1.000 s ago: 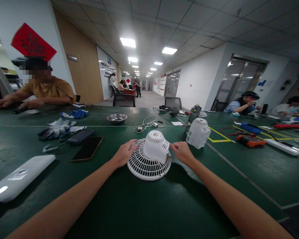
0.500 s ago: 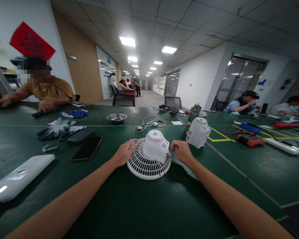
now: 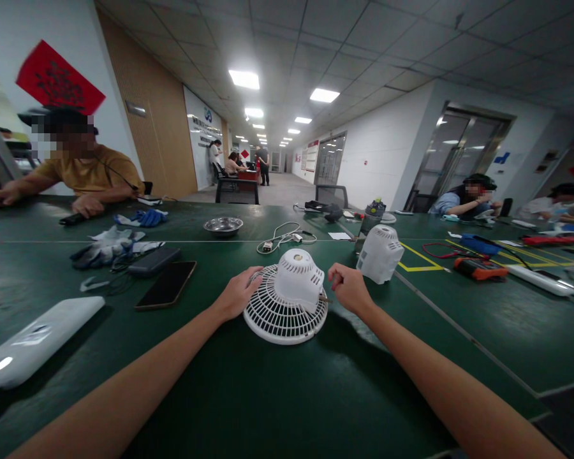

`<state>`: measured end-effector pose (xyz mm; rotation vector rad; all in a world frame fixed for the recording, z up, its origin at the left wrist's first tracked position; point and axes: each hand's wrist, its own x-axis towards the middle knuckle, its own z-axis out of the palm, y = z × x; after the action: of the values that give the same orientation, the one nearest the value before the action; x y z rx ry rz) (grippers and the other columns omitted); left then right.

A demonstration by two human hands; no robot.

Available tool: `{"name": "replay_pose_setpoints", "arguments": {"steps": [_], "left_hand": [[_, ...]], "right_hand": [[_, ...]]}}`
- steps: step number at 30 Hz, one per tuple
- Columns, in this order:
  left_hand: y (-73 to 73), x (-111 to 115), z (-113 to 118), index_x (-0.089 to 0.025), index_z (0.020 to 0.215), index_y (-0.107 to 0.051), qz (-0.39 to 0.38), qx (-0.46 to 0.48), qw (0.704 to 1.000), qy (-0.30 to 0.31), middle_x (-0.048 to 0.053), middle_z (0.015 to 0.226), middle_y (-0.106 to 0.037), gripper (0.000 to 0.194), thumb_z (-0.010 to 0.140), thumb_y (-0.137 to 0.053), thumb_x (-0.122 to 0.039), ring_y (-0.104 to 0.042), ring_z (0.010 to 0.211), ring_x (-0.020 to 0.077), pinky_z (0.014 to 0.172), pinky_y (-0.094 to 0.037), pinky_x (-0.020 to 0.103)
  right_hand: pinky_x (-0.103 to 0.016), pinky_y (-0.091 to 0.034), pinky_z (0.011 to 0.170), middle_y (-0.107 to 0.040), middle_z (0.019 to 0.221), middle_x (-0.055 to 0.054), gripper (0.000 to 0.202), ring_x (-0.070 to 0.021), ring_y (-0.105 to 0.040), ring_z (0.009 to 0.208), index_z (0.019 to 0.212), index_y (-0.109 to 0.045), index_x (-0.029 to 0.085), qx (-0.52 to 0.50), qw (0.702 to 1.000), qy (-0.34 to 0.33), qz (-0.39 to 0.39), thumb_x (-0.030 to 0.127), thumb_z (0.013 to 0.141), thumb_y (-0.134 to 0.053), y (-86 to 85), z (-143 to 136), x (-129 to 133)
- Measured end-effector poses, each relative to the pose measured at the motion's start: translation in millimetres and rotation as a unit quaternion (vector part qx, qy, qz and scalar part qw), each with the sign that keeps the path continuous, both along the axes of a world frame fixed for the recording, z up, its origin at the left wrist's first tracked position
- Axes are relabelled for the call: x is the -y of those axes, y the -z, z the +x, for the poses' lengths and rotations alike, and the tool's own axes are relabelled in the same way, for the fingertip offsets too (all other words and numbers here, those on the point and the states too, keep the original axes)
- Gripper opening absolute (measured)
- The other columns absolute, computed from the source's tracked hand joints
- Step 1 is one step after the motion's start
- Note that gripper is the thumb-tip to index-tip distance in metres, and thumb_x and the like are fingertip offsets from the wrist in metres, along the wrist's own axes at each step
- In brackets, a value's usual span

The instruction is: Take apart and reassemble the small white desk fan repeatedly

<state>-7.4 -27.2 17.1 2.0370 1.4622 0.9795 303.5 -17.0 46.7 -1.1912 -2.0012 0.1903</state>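
A white round fan grille [image 3: 286, 326] lies on the green table in front of me, with a white motor housing [image 3: 297, 278] standing on its middle. My left hand [image 3: 239, 293] grips the grille's left rim, fingers over the bars. To the right of the housing, my right hand [image 3: 349, 288] is held apart from it with curled fingers; whatever they hold, if anything, is hidden. A thin dark piece [image 3: 324, 299] sticks out from the housing's lower right side. Behind my right hand stands a white plastic cover [image 3: 381, 254], upright on the table.
A steel bowl [image 3: 223, 226] and a white cable [image 3: 287, 237] lie beyond the grille. To the left are a phone [image 3: 166, 285], a dark power bank [image 3: 154, 260], gloves [image 3: 108, 248] and a white device [image 3: 41, 341]. An orange meter [image 3: 479, 269] lies right. Other people sit around the table.
My right hand's fingers have shifted and loosened slightly beside the housing. My left hand and the grille stay where they were.
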Motion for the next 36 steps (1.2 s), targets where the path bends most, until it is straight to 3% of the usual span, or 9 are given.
{"name": "replay_pose_setpoints", "arguments": {"steps": [9, 15, 22, 27, 31, 34, 36], "left_hand": [[-0.4, 1, 0, -0.02, 0.137, -0.047, 0.001, -0.008, 1.0, 0.004, 0.01, 0.133, -0.057, 0.058, 0.093, -0.031, -0.054, -0.055, 0.117, 0.0264, 0.097, -0.042, 0.041], [2.5, -3, -2, -0.021, 0.136, -0.048, 0.017, -0.013, 1.0, 0.001, 0.009, 0.133, -0.057, 0.055, 0.093, -0.032, -0.052, -0.053, 0.12, 0.0268, 0.102, -0.038, 0.042], [3.2, -1, -1, -0.02, 0.137, -0.048, 0.02, -0.021, 1.0, -0.001, 0.009, 0.135, -0.056, 0.056, 0.093, -0.031, -0.052, -0.053, 0.122, 0.0258, 0.102, -0.038, 0.04], [2.5, 0, -1, -0.02, 0.137, -0.047, 0.012, -0.016, 1.0, 0.0, 0.01, 0.134, -0.057, 0.058, 0.094, -0.031, -0.053, -0.054, 0.12, 0.0258, 0.099, -0.04, 0.04], [1.7, -1, -1, -0.02, 0.137, -0.047, 0.005, -0.009, 1.0, 0.002, 0.01, 0.133, -0.057, 0.058, 0.094, -0.031, -0.053, -0.055, 0.118, 0.026, 0.098, -0.042, 0.04], [1.0, 0, -1, -0.02, 0.137, -0.047, 0.004, -0.004, 1.0, 0.003, 0.01, 0.133, -0.057, 0.057, 0.094, -0.031, -0.053, -0.055, 0.117, 0.0262, 0.097, -0.042, 0.041], [1.1, 0, 0, -0.021, 0.137, -0.047, 0.006, -0.003, 1.0, 0.003, 0.01, 0.132, -0.058, 0.057, 0.093, -0.031, -0.053, -0.056, 0.117, 0.0261, 0.097, -0.042, 0.04]], "right_hand": [[-0.022, -0.035, 0.058, -0.057, 0.053, 0.004, 0.03, -0.0123, -0.052, 0.052, 0.072, -0.053, 0.019, -0.005, 1.0, -0.002, -0.002, -0.001, 0.056, -0.037, 3.0, -1, -1], [-0.023, -0.029, 0.054, -0.048, 0.056, 0.006, 0.012, -0.0117, -0.043, 0.054, 0.069, -0.04, 0.022, -0.045, 0.998, 0.027, 0.017, 0.013, 0.067, -0.048, 7.1, -1, -7], [-0.027, -0.016, 0.052, -0.021, 0.049, 0.006, 0.039, -0.009, -0.024, 0.049, 0.051, -0.022, 0.021, 0.009, 0.997, 0.074, 0.035, 0.03, 0.081, -0.045, 7.2, 1, -11], [-0.027, -0.015, 0.052, -0.021, 0.05, 0.006, 0.038, -0.0085, -0.024, 0.049, 0.05, -0.022, 0.02, -0.003, 0.996, 0.082, 0.035, 0.025, 0.08, -0.045, 6.3, 0, -8], [-0.026, -0.017, 0.051, -0.021, 0.05, 0.006, 0.041, -0.0087, -0.025, 0.05, 0.052, -0.022, 0.02, -0.02, 0.997, 0.073, 0.035, 0.03, 0.083, -0.048, 6.4, -4, -4], [-0.025, -0.025, 0.052, -0.033, 0.054, 0.006, 0.036, -0.0096, -0.033, 0.053, 0.058, -0.034, 0.02, -0.037, 0.999, 0.025, 0.022, 0.036, 0.087, -0.048, 4.8, -5, 1], [-0.024, -0.034, 0.057, -0.046, 0.065, 0.004, 0.024, -0.0112, -0.043, 0.06, 0.073, -0.045, 0.019, -0.067, 0.997, -0.034, 0.009, 0.038, 0.088, -0.048, 3.0, -6, 5]]}}
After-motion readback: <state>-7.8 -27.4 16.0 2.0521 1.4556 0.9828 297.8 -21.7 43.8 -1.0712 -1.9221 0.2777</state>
